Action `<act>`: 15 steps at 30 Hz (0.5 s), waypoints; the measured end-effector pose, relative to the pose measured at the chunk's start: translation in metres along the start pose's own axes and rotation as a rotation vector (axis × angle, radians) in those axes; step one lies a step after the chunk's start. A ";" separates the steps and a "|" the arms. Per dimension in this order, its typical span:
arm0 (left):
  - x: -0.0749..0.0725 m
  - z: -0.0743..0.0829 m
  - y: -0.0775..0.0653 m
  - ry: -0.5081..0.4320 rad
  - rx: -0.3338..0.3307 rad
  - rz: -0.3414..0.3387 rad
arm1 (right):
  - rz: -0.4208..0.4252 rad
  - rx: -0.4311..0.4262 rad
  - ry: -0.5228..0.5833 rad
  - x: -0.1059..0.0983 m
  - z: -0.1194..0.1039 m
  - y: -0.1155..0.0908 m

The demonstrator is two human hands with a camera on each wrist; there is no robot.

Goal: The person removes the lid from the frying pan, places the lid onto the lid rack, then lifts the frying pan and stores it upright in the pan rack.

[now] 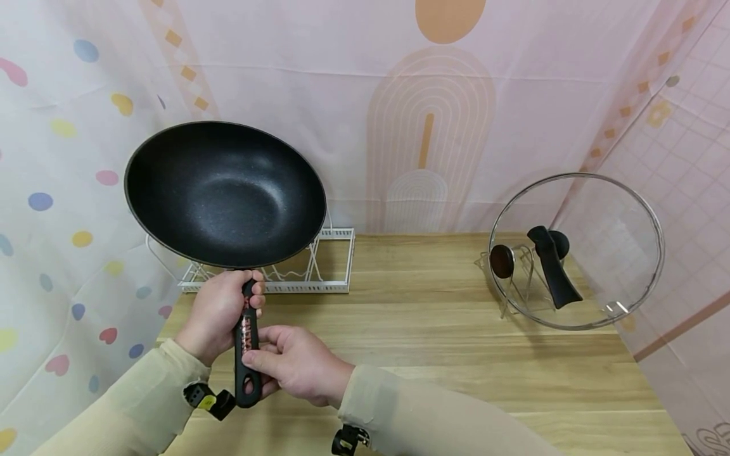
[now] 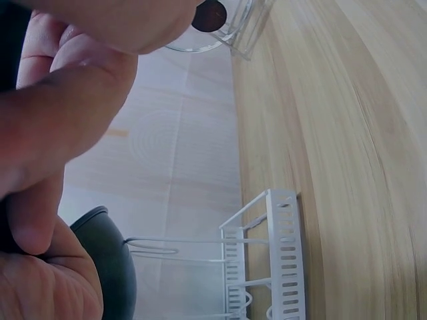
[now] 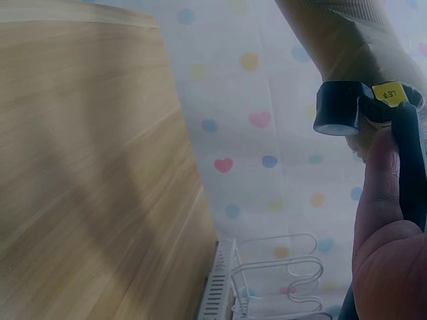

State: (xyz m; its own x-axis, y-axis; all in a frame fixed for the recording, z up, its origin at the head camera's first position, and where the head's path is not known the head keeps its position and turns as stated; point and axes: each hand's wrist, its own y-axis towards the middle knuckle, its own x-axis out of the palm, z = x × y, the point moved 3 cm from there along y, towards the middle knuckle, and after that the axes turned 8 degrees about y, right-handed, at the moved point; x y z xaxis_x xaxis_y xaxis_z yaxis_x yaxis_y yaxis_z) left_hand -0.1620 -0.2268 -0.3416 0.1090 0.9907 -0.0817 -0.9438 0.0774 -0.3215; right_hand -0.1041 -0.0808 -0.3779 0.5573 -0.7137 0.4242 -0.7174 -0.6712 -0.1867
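A black wok (image 1: 228,190) with a long black handle (image 1: 247,335) is held up, its dark inside facing me. My left hand (image 1: 219,310) grips the handle close to the pan, fingers wrapped round it. Lower down, my right hand (image 1: 302,364) pinches the handle near its holed end, thumb on top and fingers beneath. Behind and below the wok stands a white wire dish rack (image 1: 308,287), partly hidden by the pan. In the left wrist view, a bit of the wok's outer wall (image 2: 110,260) shows beside the rack (image 2: 287,253).
On the right, a glass lid (image 1: 613,247) with a black handle leans upright in a small wire stand (image 1: 530,288). The wooden table (image 1: 422,342) meets a patterned cloth (image 1: 319,95) at the back and left.
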 end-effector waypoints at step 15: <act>0.000 -0.001 0.000 0.028 0.015 0.033 | -0.015 -0.012 0.015 0.000 0.006 0.002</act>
State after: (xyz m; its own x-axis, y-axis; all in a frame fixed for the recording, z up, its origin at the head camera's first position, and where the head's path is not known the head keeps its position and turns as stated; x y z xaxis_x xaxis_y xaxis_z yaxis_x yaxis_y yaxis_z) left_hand -0.1615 -0.2265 -0.3430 0.0862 0.9892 -0.1188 -0.9517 0.0465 -0.3036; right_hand -0.1031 -0.0831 -0.3831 0.5618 -0.7006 0.4399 -0.7141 -0.6791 -0.1698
